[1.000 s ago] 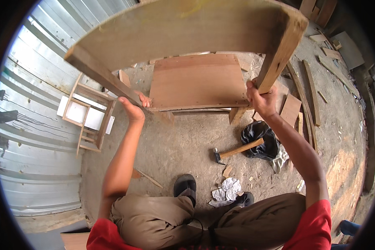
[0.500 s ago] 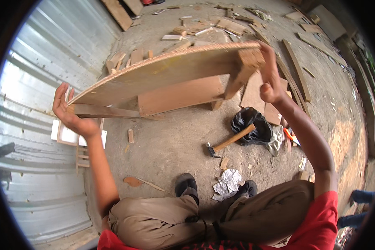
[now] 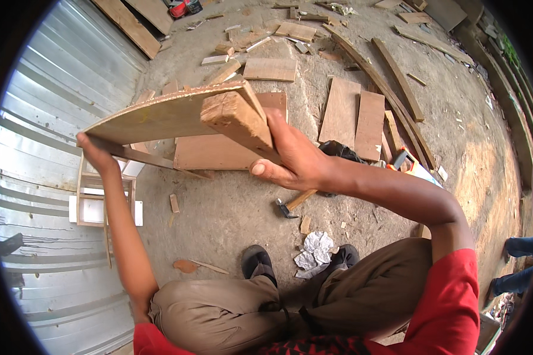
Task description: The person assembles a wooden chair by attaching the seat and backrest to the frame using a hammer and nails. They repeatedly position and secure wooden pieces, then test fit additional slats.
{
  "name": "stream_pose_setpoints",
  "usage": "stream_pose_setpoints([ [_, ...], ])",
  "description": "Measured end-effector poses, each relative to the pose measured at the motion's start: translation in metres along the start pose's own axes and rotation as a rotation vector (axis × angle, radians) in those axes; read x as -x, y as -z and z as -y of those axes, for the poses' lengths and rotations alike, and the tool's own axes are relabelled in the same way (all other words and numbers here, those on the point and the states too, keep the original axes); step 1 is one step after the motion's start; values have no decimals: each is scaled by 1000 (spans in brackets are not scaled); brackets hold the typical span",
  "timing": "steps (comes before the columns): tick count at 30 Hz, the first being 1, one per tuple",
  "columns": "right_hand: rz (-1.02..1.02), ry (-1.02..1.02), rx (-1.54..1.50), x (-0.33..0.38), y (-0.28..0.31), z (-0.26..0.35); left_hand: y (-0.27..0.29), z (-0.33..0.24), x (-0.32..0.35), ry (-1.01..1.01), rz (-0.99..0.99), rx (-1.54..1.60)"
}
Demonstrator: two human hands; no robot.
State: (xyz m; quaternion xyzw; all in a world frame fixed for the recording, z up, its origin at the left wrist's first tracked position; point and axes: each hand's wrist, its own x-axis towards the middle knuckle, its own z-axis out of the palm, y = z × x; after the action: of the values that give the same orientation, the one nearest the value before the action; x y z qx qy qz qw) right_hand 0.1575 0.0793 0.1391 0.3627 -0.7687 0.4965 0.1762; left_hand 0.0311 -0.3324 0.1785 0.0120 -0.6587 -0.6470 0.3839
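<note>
A plywood panel with wooden legs is lifted and tilted in front of me, between both hands. My left hand grips its left end; most of those fingers are hidden behind the edge. At the other end, my right hand is closed around the panel's edge beside a thick wooden leg, thumb sticking out below. Under my right forearm, a hammer lies on the ground, its wooden handle partly covered by the hand. A black plastic bag is mostly hidden behind that forearm.
Corrugated metal sheeting stands on the left, near a small wooden frame with white panels. Plywood boards, long planks, an orange-handled saw and crumpled paper lie about. Another person's legs show at right.
The panel has turned, its right end swinging left and nearer to me, with my right hand following. My left hand has shifted slightly down. The bag and hammer handle are now more covered.
</note>
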Motion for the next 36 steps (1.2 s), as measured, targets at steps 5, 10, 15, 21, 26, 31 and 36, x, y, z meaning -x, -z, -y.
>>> stream_pose_setpoints([
  [5, -97, -44, -153, 9, 15, -74, -39, -42, 41, 181, -45, -43],
  [10, -181, -519, 285, 8, 24, -164, -57, -101, 100, 514, -18, 76],
  [15, 194, -705, 457, -9, -1, -208, -89, -103, 75, 531, 250, -34],
  [21, 95, -754, 237, 20, -21, -174, -70, -60, -45, 519, 294, -72],
  [26, 196, -773, 226, 50, -33, -133, -34, -40, -81, 525, 505, -204],
  [31, 106, -995, -18, 22, -24, -168, -100, -93, -61, 735, 751, -575],
  [36, 166, -982, 224, -3, -52, -201, -103, -88, -39, 485, 574, -668],
])
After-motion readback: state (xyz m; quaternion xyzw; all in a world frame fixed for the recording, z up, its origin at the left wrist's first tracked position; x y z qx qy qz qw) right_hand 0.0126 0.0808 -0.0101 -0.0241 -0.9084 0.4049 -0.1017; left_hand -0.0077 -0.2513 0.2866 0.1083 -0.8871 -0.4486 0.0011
